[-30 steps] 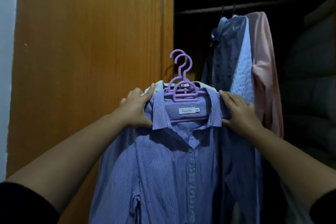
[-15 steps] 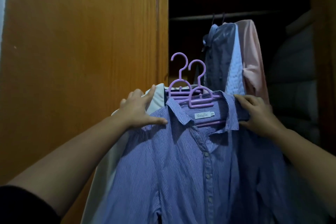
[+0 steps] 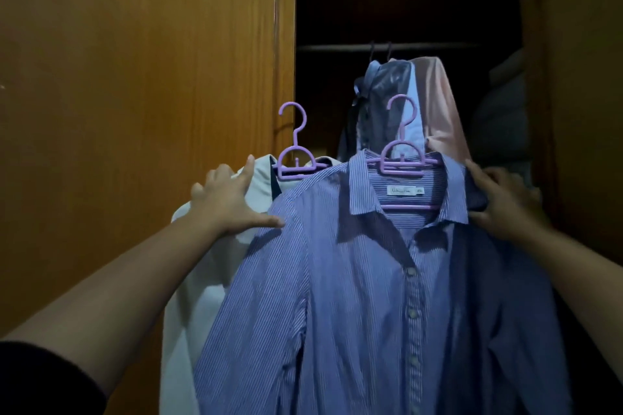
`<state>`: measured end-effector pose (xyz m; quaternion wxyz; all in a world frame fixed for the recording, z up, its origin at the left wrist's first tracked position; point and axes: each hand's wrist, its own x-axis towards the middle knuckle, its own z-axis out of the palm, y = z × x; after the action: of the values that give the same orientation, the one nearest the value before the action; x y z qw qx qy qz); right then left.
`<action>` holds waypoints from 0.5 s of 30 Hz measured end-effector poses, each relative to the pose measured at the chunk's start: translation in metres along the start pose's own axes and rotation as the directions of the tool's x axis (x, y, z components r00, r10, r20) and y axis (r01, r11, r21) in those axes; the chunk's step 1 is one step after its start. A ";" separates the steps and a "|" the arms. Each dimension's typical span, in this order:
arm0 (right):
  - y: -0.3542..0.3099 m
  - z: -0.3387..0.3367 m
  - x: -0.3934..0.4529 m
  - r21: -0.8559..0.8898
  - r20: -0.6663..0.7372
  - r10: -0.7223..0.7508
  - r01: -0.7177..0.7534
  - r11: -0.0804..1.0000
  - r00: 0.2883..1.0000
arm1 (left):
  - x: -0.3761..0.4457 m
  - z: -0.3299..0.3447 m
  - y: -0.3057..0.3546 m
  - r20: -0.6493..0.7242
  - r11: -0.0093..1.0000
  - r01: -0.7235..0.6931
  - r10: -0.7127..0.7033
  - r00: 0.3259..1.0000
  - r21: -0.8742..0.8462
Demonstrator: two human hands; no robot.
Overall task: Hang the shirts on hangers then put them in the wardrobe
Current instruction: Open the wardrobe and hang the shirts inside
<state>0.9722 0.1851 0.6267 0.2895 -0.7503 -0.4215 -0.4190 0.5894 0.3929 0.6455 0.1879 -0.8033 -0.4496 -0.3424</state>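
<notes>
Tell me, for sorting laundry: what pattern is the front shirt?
Fine blue-and-white vertical stripes on the front shirt, head view.

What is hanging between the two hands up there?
In the head view, the blue striped shirt on a purple hanger spans between the left hand and the right hand.
</notes>
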 end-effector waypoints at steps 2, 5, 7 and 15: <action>0.009 -0.016 0.004 -0.089 0.006 0.041 -0.040 0.995 0.999 | -0.001 0.002 0.001 -0.006 0.999 -0.005 0.005 1.000 0.047; 0.020 -0.038 0.009 -0.184 -0.023 0.089 -0.092 0.979 0.996 | -0.001 0.004 0.004 -0.010 0.996 -0.012 0.013 1.000 0.089; 0.022 -0.050 0.011 -0.225 -0.036 0.102 -0.108 0.968 0.994 | 0.001 0.005 0.005 -0.032 0.993 -0.013 0.016 0.999 0.114; 0.021 -0.080 0.024 -0.326 -0.068 0.170 -0.183 0.927 0.983 | 0.009 0.008 0.005 -0.201 0.989 0.023 0.006 0.980 0.144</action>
<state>0.9671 0.1215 0.6843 0.2040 -0.8148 -0.2701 -0.4707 0.5999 0.3999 0.6463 0.2889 -0.7469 -0.4555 -0.3889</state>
